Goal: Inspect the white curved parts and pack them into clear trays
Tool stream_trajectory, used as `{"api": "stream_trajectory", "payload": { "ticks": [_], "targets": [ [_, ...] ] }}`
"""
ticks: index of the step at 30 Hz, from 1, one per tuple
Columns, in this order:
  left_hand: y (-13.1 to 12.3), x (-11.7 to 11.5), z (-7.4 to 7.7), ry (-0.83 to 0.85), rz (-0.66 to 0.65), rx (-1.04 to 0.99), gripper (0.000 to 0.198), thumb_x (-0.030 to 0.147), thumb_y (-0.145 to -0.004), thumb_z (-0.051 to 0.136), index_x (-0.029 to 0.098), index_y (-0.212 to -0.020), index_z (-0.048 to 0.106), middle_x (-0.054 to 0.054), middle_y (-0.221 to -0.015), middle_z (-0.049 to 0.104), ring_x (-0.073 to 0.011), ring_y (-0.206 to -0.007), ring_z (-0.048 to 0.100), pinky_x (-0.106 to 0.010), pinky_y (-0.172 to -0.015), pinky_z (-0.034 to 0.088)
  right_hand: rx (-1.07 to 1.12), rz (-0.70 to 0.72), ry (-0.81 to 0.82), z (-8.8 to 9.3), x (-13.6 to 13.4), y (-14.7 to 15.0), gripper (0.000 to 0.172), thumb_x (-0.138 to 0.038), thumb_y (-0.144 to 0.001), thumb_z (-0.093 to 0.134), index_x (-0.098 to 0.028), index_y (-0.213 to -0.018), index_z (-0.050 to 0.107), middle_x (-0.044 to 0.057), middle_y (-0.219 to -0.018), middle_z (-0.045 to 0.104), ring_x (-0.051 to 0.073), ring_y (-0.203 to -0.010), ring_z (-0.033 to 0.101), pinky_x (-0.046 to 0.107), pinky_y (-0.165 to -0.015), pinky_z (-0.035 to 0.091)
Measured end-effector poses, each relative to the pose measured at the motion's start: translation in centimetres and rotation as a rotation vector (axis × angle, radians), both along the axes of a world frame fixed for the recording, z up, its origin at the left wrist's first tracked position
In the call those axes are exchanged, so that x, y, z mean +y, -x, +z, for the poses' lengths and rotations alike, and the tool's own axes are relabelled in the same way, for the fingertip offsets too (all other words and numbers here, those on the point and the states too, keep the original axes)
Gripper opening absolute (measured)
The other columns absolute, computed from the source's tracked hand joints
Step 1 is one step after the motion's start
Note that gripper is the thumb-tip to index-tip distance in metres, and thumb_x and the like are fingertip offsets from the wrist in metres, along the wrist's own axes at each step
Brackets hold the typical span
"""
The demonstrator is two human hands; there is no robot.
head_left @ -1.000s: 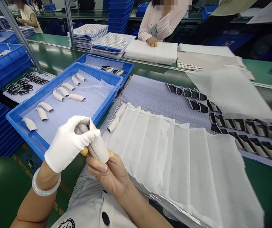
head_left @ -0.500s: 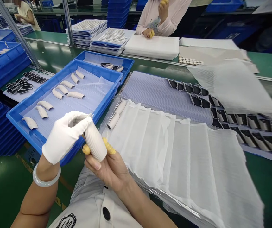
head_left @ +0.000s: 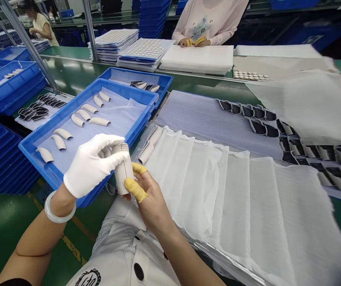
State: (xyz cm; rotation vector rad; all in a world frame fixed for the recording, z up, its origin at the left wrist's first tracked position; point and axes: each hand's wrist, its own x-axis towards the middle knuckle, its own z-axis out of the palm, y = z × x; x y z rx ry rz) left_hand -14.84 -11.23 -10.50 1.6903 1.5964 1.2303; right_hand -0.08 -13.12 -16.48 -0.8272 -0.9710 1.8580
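Ribbed piece, pale and curved, is standing roughly upright between the two hands, above the lap and near the blue tray. Half a second ago its plain ribbed face was showing; now it is presenting a dark seam running down its length, so the hands are evidently turning it round. The gloved left hand is pinching the top end, its fingers grasping the rim. The right hand is shifting its grip: its fingers, two of them wearing yellow covers, are now gripping the lower part, one cover lying across the seam side. For the work in hand, that seems to be bringing the long edges into reach and view, with the piece being shaped or checked rather than set down. Nine similar pieces are lying spread on the tray's liner, looking the same as before. To the right, a white cloth is covering a wide area, two more pieces resting at its left edge.
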Motion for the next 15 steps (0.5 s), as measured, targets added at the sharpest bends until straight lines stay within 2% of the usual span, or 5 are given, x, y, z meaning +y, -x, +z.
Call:
{"api": "stream_trajectory", "payload": {
  "ticks": [3, 5, 7, 10, 15],
  "targets": [
    [-0.3, 0.7, 0.1, -0.046, 0.015, 0.104, 0.016, 0.029, -0.074, 0.071, 0.018, -0.086, 0.068, -0.001, -0.084, 0.069, -0.0148, -0.079, 0.064, -0.025, -0.075, 0.052, -0.058, 0.019, -0.018, 0.3, -0.1, -0.2, 0.045, -0.047, -0.075, 0.072, -0.020, -0.106, 0.055, 0.000, -0.085, 0.061, 0.010, -0.059, 0.053, 0.024, -0.055, 0.046],
    [-0.4, 1.5, 0.3, -0.005, 0.045, 0.127, 0.012, 0.030, -0.075, 0.069, 0.018, -0.075, 0.066, 0.001, -0.075, 0.067, -0.0129, -0.070, 0.062, -0.023, -0.066, 0.051, -0.068, -0.005, 0.004, 0.4, -0.3, -0.3, 0.048, -0.051, -0.078, 0.067, -0.019, -0.110, 0.053, -0.001, -0.076, 0.061, 0.010, -0.055, 0.053, 0.026, -0.054, 0.046],
    [-0.3, 2.5, 0.3, 0.116, 0.064, 0.123, 0.017, 0.033, -0.075, 0.068, 0.017, -0.069, 0.064, 0.002, -0.062, 0.063, -0.0108, -0.055, 0.057, -0.022, -0.053, 0.047, -0.041, -0.063, 0.017, 0.6, -0.6, -0.5, 0.047, -0.055, -0.084, 0.058, -0.018, -0.113, 0.050, -0.002, -0.068, 0.060, 0.012, -0.052, 0.056, 0.028, -0.052, 0.047],
    [0.0, 3.8, 0.1, 0.345, 0.041, 0.048, 0.025, 0.039, -0.075, 0.066, 0.017, -0.065, 0.059, 0.004, -0.045, 0.051, -0.0079, -0.036, 0.043, -0.021, -0.036, 0.034, 0.033, -0.118, -0.004, 0.8, -1.0, -0.8, 0.038, -0.054, -0.090, 0.048, -0.020, -0.106, 0.048, -0.002, -0.063, 0.061, 0.016, -0.054, 0.062, 0.029, -0.051, 0.049],
    [0.2, 4.8, -0.9, 0.489, -0.032, -0.040, 0.028, 0.039, -0.076, 0.066, 0.017, -0.063, 0.054, 0.004, -0.039, 0.049, -0.0073, -0.029, 0.040, -0.019, -0.032, 0.029, 0.078, -0.122, -0.049, 1.2, -1.0, -1.1, 0.026, -0.047, -0.093, 0.047, -0.021, -0.093, 0.047, -0.002, -0.065, 0.064, 0.015, -0.055, 0.065, 0.026, -0.049, 0.050]
  ]
}}
